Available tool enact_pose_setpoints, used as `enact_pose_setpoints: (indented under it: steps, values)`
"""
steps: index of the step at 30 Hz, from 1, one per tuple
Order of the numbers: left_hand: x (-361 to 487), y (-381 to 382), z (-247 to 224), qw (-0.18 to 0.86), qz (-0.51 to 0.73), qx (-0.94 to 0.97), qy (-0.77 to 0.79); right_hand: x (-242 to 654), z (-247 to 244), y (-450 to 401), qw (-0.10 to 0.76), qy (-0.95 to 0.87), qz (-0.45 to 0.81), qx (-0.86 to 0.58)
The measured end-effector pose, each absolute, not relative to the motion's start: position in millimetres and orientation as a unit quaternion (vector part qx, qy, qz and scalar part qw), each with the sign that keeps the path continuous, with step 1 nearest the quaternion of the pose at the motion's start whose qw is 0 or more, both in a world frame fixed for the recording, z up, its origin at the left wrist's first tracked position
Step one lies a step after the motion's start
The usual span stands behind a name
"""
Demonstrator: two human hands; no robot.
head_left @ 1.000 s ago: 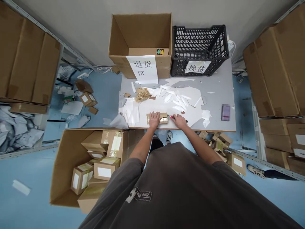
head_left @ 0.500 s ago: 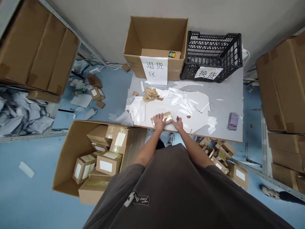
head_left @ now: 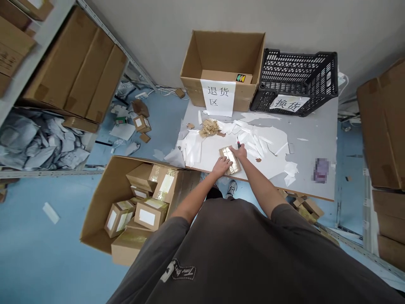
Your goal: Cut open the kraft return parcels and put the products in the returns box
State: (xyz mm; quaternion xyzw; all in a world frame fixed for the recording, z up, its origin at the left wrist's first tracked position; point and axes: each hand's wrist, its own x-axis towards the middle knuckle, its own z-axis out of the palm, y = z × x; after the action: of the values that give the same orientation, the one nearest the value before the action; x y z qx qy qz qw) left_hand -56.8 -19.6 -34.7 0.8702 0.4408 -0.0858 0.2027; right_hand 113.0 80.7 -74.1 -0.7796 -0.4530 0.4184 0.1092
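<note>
A small taped cardboard box (head_left: 233, 164) lies on the table near its front edge, its long side pointing away from me. My left hand (head_left: 222, 166) grips it from the left, fingers over its top. At the box's far end is my right hand (head_left: 239, 152), closed around a small red and black tool that looks like a utility knife (head_left: 238, 144). Its tip points away from me, and the right thumb side touches the box. White paper scraps (head_left: 253, 141) and a crumpled brown paper wad (head_left: 209, 128) lie just beyond the hands.
At the table's back stand a labelled open carton (head_left: 190, 90) and a black plastic crate (head_left: 299, 84). A large carton (head_left: 95, 211) full of small boxes is on the floor to my left. Shelves with big boxes flank both sides. A blurred purple item (head_left: 321, 170) lies at right.
The small box has turned from lying crosswise to pointing away from me. My right hand, still holding the knife, has shifted to its far end. The whole view has shifted slightly.
</note>
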Motion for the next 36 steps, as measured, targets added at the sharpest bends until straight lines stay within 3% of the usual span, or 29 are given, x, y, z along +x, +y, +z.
enact_pose_setpoints:
  steps: [6, 12, 22, 26, 29, 36]
  values:
    - [-65.6, 15.8, -25.1, 0.182, -0.1, 0.907, 0.366, 150.9, -78.0, 28.8, 0.14, -0.435, 0.466, -0.758]
    - [-48.0, 16.3, -23.8, 0.18, -0.099, 0.896, 0.394, 185.6, -82.3, -36.1, 0.151, -0.381, 0.472, -0.781]
    - [-61.9, -2.6, -29.3, 0.223, -0.09, 0.824, 0.513, 135.3, -79.0, 21.8, 0.17, -0.402, 0.469, -0.767]
    - [-60.3, 3.3, -31.2, 0.249, -0.101, 0.803, 0.532, 154.3, -65.1, 10.6, 0.182, -0.398, 0.555, -0.707]
    - [-55.7, 5.6, -34.2, 0.254, -0.096, 0.799, 0.537, 177.7, -55.8, -13.5, 0.152, -0.433, 0.618, -0.639]
    - [-57.2, -1.6, -38.4, 0.259, -0.064, 0.796, 0.544, 195.2, -47.7, -9.0, -0.006, -0.571, 0.581, -0.58]
